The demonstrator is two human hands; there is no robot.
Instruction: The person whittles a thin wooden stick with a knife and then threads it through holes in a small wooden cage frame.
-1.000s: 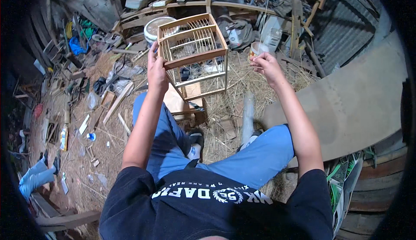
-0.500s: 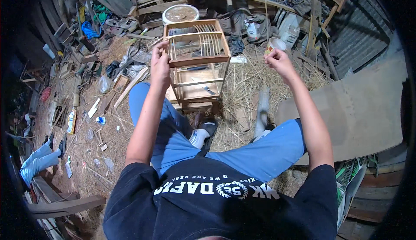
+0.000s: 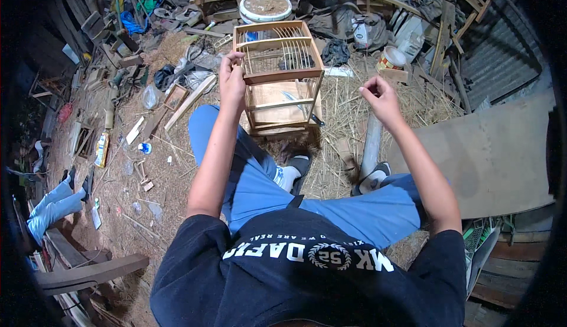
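two hands work out in front: since a moment ago the right hand (image 3: 378,95) has drawn nearer the small square wooden cage with thin bars (image 3: 277,76), pinched, on what i cannot tell, while the left hand (image 3: 232,82) stays clamped on its near-left corner post above the straw-strewn floor (image 3: 348,120), steadying it.

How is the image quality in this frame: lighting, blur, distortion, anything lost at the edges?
Head view: even, cool light, no strong glare; the wooden cage and left hand on it are sharp, the right hand too. Fisheye bending curves the board at right and the planks near the rim; the corners fall to black vignette, and clutter at far left is dim and hard to read.
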